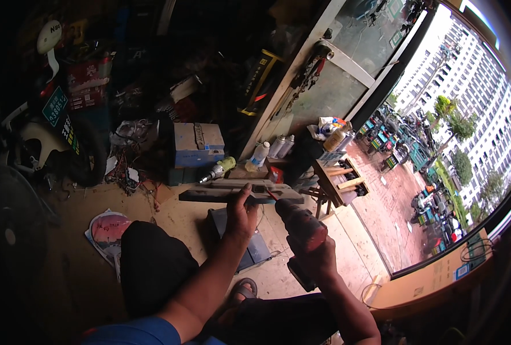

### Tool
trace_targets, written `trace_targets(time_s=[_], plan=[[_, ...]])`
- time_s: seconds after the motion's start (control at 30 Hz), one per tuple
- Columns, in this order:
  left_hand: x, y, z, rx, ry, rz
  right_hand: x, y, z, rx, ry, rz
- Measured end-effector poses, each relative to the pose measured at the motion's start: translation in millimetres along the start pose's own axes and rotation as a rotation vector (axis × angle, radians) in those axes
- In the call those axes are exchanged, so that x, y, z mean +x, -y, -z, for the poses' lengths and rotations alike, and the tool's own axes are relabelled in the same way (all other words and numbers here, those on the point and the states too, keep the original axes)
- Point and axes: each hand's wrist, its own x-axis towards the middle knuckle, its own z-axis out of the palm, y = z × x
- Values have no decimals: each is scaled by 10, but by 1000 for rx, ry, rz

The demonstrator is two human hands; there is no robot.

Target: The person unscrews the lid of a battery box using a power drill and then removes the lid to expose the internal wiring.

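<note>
A red and black cordless drill (304,224) is in my right hand (320,261), its fingers wrapped round the handle. The drill points up and to the left, and its thin bit meets or nearly meets a long, flat grey housing (215,190) with a dark lower part; contact cannot be made out. My left hand (242,217) grips the near edge of that housing, thumb up on its top face, close to the bit. Its other fingers are partly hidden. Beneath the housing, a dark grey flat case (257,250) lies on the floor, partly covered by my left forearm.
A green drill (219,169) lies beyond the housing by a cardboard box (199,141). Bottles (258,156) and spray cans stand by the glass door (307,98). A wooden stool (341,183) is at the doorway. Tangled wires (126,172), a fan (110,230) and a scooter (54,138) are left.
</note>
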Motion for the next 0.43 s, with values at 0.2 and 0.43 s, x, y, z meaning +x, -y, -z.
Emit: trace_targets(time_s=[0.2, 0.43], plan=[[-15, 8, 60, -196, -68, 88, 30, 97, -43, -78, 68, -71], [8, 76, 125, -259, -113, 118, 74, 35, -101, -135, 77, 25]])
